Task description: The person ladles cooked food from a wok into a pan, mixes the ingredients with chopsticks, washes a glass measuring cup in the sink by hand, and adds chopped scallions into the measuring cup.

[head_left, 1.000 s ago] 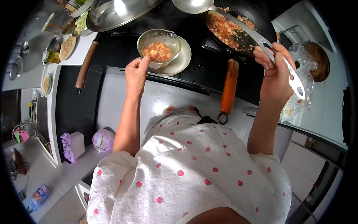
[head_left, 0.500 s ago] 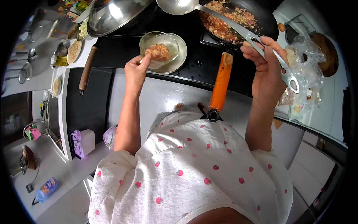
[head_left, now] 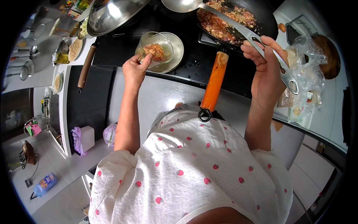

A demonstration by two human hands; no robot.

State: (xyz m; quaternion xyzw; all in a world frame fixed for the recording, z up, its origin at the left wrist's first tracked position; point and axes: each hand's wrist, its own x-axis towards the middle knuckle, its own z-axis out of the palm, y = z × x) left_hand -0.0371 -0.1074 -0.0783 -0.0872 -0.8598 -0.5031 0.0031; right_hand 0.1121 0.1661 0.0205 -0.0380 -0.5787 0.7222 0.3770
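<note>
My left hand [head_left: 136, 71] grips the near left side of a clear glass bowl [head_left: 168, 47], thumb over the rim. Reddish cooked food [head_left: 154, 51] lies inside it. Beneath and to the right of the bowl is a pale plate [head_left: 178, 56]. My right hand [head_left: 266, 71] is closed on the slotted handle of a long metal ladle [head_left: 233, 25]; the ladle's head [head_left: 181, 4] is at the top edge, left of the pan. A dark frying pan [head_left: 265, 23] with reddish chopped food [head_left: 223, 24] stands on the stove, its orange handle [head_left: 215, 82] pointing towards me.
A domed metal lid [head_left: 112, 16] and a brown pan handle [head_left: 87, 67] are at the upper left of the black stove [head_left: 123, 48]. Plastic bags [head_left: 307, 74] and a round wooden item [head_left: 328, 56] lie at the right. An oil container [head_left: 62, 58] stands beside a food plate [head_left: 75, 48].
The view has shifted, moving the surroundings and the pan handle in the picture. The glass bowl is now tilted differently in my left hand. Both hands keep their holds.
</note>
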